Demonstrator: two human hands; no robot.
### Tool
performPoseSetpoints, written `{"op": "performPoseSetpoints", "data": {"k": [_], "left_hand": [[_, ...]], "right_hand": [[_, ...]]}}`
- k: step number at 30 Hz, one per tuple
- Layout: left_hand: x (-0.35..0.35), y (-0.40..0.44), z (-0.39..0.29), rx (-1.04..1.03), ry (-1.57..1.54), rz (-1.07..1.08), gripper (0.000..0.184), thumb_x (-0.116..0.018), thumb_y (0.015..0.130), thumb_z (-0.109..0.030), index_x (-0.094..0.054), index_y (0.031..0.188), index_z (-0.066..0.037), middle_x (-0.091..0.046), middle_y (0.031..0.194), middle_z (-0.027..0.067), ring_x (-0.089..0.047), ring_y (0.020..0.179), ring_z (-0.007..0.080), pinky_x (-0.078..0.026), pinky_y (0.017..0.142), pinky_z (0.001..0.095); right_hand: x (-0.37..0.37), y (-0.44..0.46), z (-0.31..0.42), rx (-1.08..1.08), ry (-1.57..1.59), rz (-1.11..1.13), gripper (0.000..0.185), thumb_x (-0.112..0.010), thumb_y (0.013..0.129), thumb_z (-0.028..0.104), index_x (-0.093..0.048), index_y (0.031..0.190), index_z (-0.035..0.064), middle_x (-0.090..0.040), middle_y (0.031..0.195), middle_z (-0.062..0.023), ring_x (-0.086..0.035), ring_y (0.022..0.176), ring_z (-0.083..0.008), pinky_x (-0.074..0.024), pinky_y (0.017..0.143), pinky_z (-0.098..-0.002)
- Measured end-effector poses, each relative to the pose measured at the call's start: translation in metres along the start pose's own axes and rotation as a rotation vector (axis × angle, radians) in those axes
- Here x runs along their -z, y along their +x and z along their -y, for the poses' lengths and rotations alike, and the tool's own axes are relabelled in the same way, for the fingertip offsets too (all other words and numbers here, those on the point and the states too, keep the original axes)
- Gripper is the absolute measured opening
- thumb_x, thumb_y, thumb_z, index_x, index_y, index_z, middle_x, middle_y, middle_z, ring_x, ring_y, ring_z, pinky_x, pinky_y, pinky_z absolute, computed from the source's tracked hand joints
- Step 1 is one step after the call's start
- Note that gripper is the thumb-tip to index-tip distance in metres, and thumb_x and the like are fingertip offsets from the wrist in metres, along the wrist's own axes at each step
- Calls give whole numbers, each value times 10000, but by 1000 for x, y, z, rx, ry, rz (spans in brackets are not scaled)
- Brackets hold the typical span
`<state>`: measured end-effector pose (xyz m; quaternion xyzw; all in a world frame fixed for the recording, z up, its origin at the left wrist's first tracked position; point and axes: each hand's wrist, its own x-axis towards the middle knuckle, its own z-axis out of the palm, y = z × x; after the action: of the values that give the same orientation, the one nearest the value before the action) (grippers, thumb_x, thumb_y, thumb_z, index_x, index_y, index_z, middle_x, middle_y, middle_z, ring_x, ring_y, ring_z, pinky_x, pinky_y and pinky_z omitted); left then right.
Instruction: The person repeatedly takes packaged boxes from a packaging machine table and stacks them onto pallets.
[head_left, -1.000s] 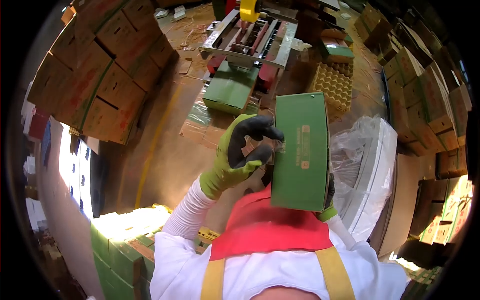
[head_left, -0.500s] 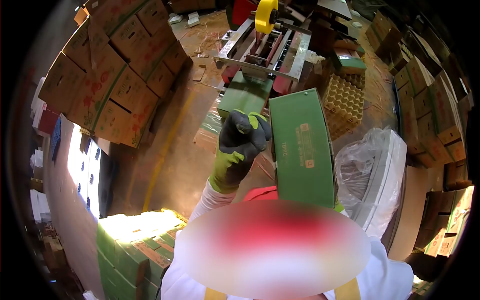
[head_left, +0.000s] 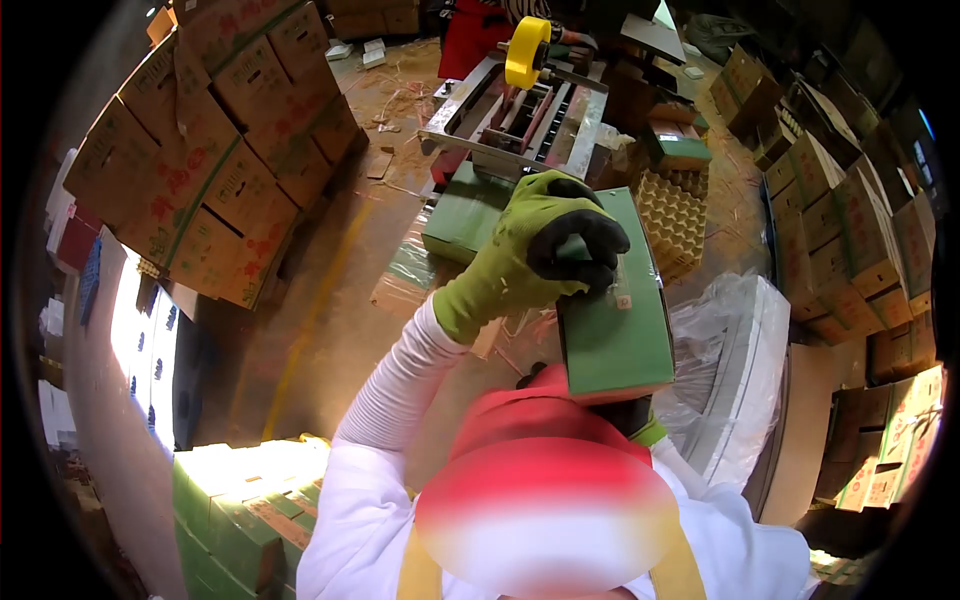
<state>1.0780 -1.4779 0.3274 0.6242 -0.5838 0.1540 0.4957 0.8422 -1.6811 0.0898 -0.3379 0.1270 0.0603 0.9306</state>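
Note:
A green carton [head_left: 618, 340] with faint printing is held out in front of my body, one end close to my chest. My right hand [head_left: 628, 414], in a black and green glove, holds it from beneath at the near end; most of those fingers are hidden. Over the carton's upper face is my left hand [head_left: 565, 240], in a green glove with black fingertips. Its fingers are curled together, and whatever they may hold cannot be made out. Left of that hand, another green carton [head_left: 468, 215] lies at the near end of a taping machine [head_left: 520, 125] with a yellow tape roll [head_left: 527, 52].
Stacked brown cartons [head_left: 215, 165] stand at the left, with more cartons [head_left: 840, 230] along the right. Egg trays [head_left: 672, 220] are piled beyond the held carton. Beside my right arm is a plastic-wrapped white stack [head_left: 735, 370]. Green cartons [head_left: 235, 540] sit at lower left.
My left hand has moved right, from beside the held carton to over its face, and has turned, fingers still curled. The held carton has tilted and come slightly nearer me.

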Motion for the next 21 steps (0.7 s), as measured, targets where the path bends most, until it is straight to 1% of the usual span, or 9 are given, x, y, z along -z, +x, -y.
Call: {"op": "performPoseSetpoints", "data": {"k": [2, 3, 5, 10, 11, 12, 15, 16, 21], "left_hand": [[0, 6, 5, 62, -89, 93, 492, -798, 585, -229, -625, 1029, -107, -609, 978, 27, -537, 951, 225, -375, 902, 363], [-2, 9, 7, 20, 66, 30, 707, -817, 564, -366, -566, 1163, -85, -546, 1134, 73, -481, 1049, 251, -352, 951, 393], [0, 12, 21, 94, 60, -59, 1001, -839, 493, -494, -430, 1303, -72, -473, 1216, 98, -412, 1130, 284, -345, 974, 413], [-17, 22, 28, 484, -14, 132, 742, -800, 610, -456, -520, 1157, -39, -539, 1099, 129, -503, 1063, 253, -399, 916, 346], [-23, 20, 40, 516, -44, 34, 648, -815, 587, -432, -577, 1042, -35, -608, 984, 158, -576, 948, 311, -458, 844, 368], [-25, 21, 52, 677, -87, 29, 572, -803, 634, -382, -592, 1042, -40, -630, 935, 125, -600, 878, 261, -478, 795, 328], [-25, -9, 98, 920, -869, -99, 265, -654, 853, -254, -612, 1061, -95, -606, 852, 3, -565, 741, 57, -457, 642, 200], [-12, -13, 87, 1067, -871, -155, 251, -596, 894, -276, -614, 1069, -97, -614, 857, -6, -574, 738, 59, -462, 625, 207], [13, -94, 86, 1093, -867, -284, 431, -482, 926, -433, -539, 1202, -106, -612, 1044, 40, -599, 911, 144, -512, 732, 301]], "right_hand": [[-8, 1, 0, -32, 183, 20, 504, -469, 906, 380, -411, 1330, 114, -466, 1324, -75, -433, 1219, -235, -306, 1060, -391], [-11, 2, 0, -39, 245, 28, 513, -464, 905, 392, -405, 1335, 118, -458, 1331, -75, -427, 1223, -236, -302, 1061, -392], [-18, 2, 2, -44, 316, 43, 531, -454, 903, 415, -393, 1343, 124, -441, 1343, -74, -415, 1230, -239, -296, 1063, -395], [-36, 6, 3, -59, 380, 88, 577, -427, 899, 475, -362, 1364, 139, -401, 1375, -73, -386, 1248, -245, -281, 1067, -403], [-39, 7, 4, -58, 384, 96, 586, -422, 899, 487, -356, 1368, 142, -392, 1382, -72, -380, 1252, -246, -277, 1068, -404], [-42, 8, 4, -57, 384, 98, 596, -417, 898, 499, -350, 1372, 145, -384, 1388, -72, -374, 1255, -247, -274, 1069, -406], [-39, 7, 3, -61, 376, 108, 608, -433, 882, 517, -378, 1358, 143, -401, 1378, -75, -380, 1253, -258, -275, 1070, -420], [-38, 6, 2, -59, 373, 110, 612, -438, 876, 523, -387, 1353, 143, -407, 1375, -76, -382, 1252, -262, -275, 1070, -425], [-36, 11, -4, -61, 371, 102, 634, -465, 849, 554, -434, 1328, 140, -436, 1359, -80, -391, 1247, -279, -275, 1071, -449]]}}
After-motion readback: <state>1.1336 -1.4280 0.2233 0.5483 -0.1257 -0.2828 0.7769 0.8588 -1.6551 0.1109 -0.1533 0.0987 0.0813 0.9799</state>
